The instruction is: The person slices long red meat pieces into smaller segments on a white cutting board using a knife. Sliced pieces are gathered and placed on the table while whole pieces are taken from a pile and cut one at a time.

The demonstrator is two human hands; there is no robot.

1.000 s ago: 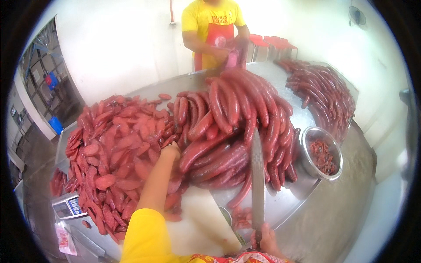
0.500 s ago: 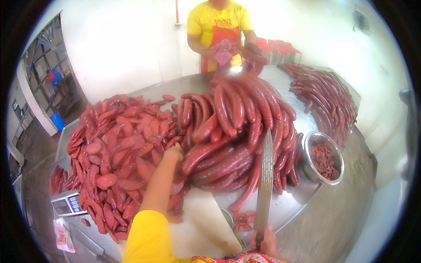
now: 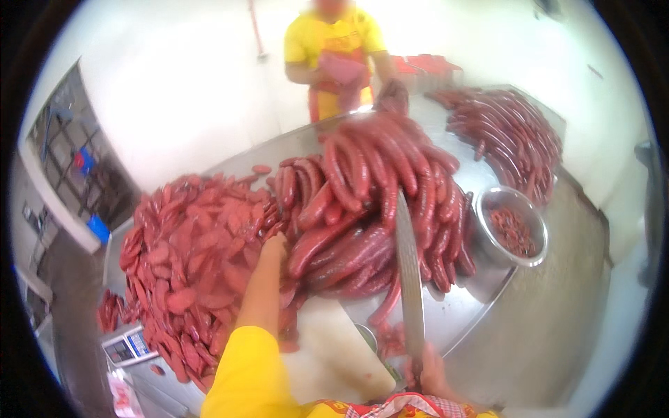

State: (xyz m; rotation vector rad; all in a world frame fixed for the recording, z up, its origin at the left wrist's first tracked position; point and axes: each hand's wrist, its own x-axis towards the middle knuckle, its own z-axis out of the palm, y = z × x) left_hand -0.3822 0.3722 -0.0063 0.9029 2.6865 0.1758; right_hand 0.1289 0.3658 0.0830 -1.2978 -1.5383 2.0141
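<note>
My right hand [image 3: 433,375] is wrapped around the handle of a long, broad knife [image 3: 410,285]. Its blade points away from me, with the tip in front of the heaped whole sausages [image 3: 348,251]. My left arm reaches forward to where those sausages meet a large pile of cut sausage slices [image 3: 202,265]. There my left hand [image 3: 277,245] touches the meat, its fingers mostly hidden and blurred. Below it lies a white cutting board [image 3: 334,348], partly covered by slices along its left side.
A metal bowl [image 3: 541,259] of reddish scraps stands at the table's right edge. More whole sausages [image 3: 512,139] lie at the far right. A digital scale [image 3: 129,346] is at the left. Across the steel table [image 3: 286,148], a person [image 3: 334,49] in yellow holds a reddish cloth.
The view has shifted slightly. My right hand still grips the knife, whose blade now leans a little left. My left hand stays by the pile. The person opposite has moved their hands.
</note>
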